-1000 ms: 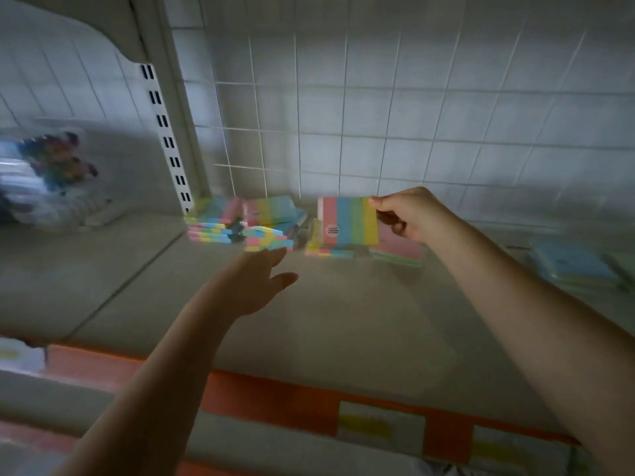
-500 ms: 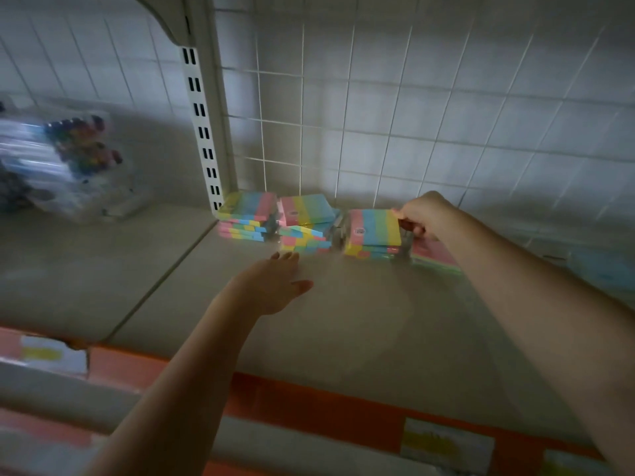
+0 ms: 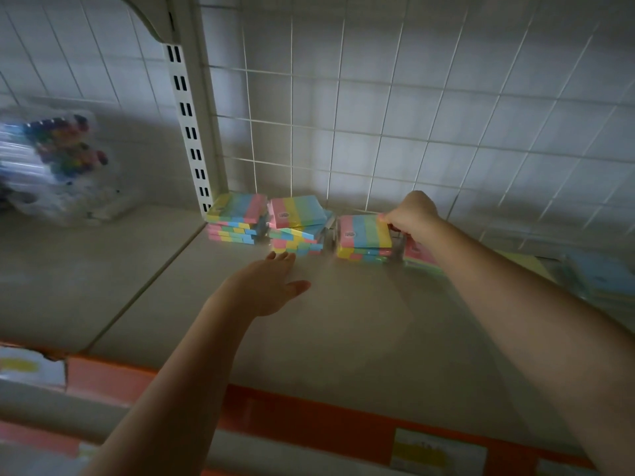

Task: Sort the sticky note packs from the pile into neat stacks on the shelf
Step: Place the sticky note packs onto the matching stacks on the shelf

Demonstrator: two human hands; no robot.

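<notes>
Three stacks of striped pastel sticky note packs stand at the back of the shelf [image 3: 343,321]: a left stack [image 3: 237,218], an uneven middle stack [image 3: 297,226] and a right stack [image 3: 364,240]. My right hand [image 3: 410,214] pinches the right edge of the top pack [image 3: 362,230], which lies flat on the right stack. Flat on the shelf, fingers straight, my left hand [image 3: 264,286] has its fingertips just in front of the middle stack. More packs [image 3: 421,257] lie behind my right wrist, partly hidden.
A white slotted upright [image 3: 190,132] and a wire grid back panel [image 3: 378,115] close off the rear. Clear packs of coloured pens [image 3: 58,159] sit at the left. Blue and yellow pads [image 3: 598,273] lie at the far right. An orange price rail [image 3: 309,417] edges the shelf.
My right hand has lowered the striped pack from upright in the air down flat onto the right stack. My left hand has slid forward toward the middle stack.
</notes>
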